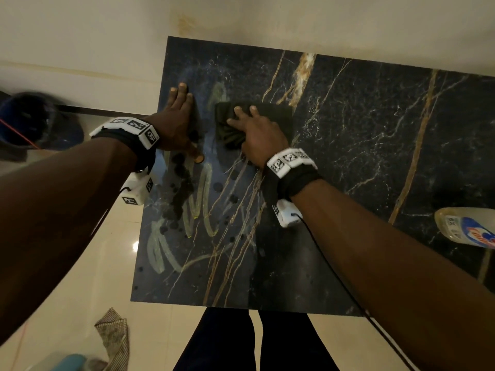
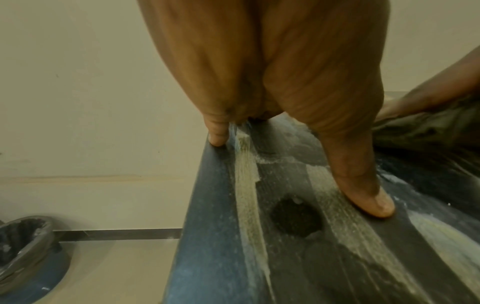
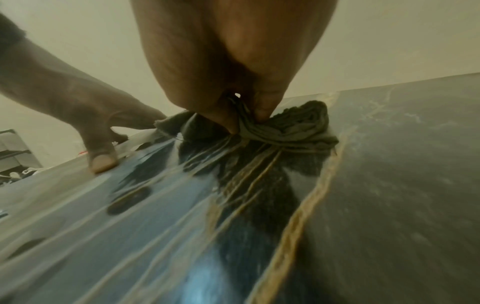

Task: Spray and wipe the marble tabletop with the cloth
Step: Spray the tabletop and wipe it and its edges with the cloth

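The black marble tabletop [image 1: 361,129] has gold veins, and pale wet streaks and dark drops cover its left part. A dark cloth [image 1: 273,116] lies on it near the far left. My right hand [image 1: 251,129] rests on the cloth; in the right wrist view the thumb and fingers pinch its bunched folds [image 3: 298,127]. My left hand [image 1: 182,113] lies flat on the marble beside the left edge, fingers straight and thumb [image 2: 363,185] spread, holding nothing. A spray bottle [image 1: 466,227] with a blue label sits at the right edge of the head view, apart from both hands.
A pale wall runs behind the table's far edge. On the tiled floor to the left stands a dark blue bin [image 1: 40,124], and a checked rag [image 1: 115,338] lies near my legs [image 1: 254,341] at the front edge.
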A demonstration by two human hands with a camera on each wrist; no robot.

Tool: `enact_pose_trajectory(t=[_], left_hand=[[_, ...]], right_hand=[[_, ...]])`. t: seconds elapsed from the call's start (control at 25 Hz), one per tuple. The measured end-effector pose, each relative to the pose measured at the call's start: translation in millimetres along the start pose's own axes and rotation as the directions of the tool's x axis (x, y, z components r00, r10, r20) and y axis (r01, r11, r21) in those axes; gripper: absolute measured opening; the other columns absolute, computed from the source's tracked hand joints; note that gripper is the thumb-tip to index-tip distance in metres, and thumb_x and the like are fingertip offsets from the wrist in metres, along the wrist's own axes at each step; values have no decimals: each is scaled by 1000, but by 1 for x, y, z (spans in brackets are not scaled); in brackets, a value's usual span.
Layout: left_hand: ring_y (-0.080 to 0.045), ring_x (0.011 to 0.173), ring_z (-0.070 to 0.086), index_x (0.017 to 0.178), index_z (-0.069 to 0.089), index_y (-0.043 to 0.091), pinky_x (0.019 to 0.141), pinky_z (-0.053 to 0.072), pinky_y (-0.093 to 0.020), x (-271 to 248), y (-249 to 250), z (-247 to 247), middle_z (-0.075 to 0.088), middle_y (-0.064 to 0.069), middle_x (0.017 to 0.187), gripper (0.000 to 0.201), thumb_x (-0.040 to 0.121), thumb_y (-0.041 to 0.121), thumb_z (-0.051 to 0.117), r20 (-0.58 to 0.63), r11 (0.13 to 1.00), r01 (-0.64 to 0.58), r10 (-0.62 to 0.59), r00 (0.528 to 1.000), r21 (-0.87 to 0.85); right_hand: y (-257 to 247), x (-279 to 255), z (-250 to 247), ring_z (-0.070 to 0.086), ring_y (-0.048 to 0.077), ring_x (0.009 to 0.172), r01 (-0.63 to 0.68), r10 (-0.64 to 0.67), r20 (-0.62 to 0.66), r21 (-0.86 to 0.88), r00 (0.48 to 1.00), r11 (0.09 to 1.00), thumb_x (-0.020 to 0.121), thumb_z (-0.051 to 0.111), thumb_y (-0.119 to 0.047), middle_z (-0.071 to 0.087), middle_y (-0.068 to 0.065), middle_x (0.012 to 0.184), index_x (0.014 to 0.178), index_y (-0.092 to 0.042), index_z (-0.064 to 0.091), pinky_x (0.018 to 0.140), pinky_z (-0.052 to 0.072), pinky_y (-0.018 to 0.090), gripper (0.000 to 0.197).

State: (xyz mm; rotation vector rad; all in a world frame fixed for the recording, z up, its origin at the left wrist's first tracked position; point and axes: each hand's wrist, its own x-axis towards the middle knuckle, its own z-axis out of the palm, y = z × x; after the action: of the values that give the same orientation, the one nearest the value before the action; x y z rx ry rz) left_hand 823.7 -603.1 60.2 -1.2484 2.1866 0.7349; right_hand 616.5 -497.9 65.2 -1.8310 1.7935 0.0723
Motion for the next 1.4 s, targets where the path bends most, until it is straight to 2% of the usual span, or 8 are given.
enact_pose_trajectory(t=[0.08,0.2,0.36,0.48,0.72,1.08,1.4], left_hand=[[-32,153,-27,160,-19,7,125,0,-52,0,1,1,-34,-10,165,160,57,60,91,-10,1000,0,0,1000,6],[-32,153,-27,160,-19,9,126,2,-54,-1,2,1,-34,-9,165,161,56,60,91,-2,1000,19,-18,1000,10],[-32,153,-26,160,-19,8,127,1,-52,-2,6,-1,-33,-9,165,160,57,57,93,-3,999,38,-38,999,1],[-32,153,-26,160,-19,8,127,1,-54,1,6,0,-33,-10,165,160,57,58,92,-8,999,39,-39,999,5],[-33,152,-26,160,-20,8,127,2,-56,5,1,2,-33,-10,165,160,57,60,90,-4,999,35,-35,999,15],[-35,152,-27,160,-20,7,127,1,-55,6,-1,2,-34,-11,165,161,56,64,89,6,999,21,-21,1000,45],[-38,152,-26,160,-18,4,126,0,-54,7,-8,5,-32,-15,165,160,58,64,89,-34,999,-31,32,999,33]], right_hand=[[-2,5,-3,11,30,153,-15,15,-15,-22,1000,1000,91,52,-4,14,-2,166,152,-30,38,113,30,51,68],[-6,-22,17,10,32,153,23,-23,-1,-51,1000,998,92,52,-3,13,0,166,152,-28,37,111,33,51,67],[14,-46,20,7,24,154,105,-107,48,28,993,994,90,55,-4,14,-8,166,150,-31,42,111,33,50,67],[36,-30,4,11,25,153,63,-63,8,18,998,998,86,56,-2,17,-8,165,149,-32,44,112,31,52,70],[72,11,-32,17,31,151,-66,69,-89,31,994,997,91,54,-6,19,-4,165,148,-31,45,118,25,55,64],[54,0,-20,12,34,152,-111,107,-56,-80,993,991,93,53,-7,13,2,166,154,-27,34,113,29,56,67],[6,-41,29,6,35,153,-185,183,-46,-32,982,982,91,51,0,7,2,167,156,-25,27,107,37,58,74]])
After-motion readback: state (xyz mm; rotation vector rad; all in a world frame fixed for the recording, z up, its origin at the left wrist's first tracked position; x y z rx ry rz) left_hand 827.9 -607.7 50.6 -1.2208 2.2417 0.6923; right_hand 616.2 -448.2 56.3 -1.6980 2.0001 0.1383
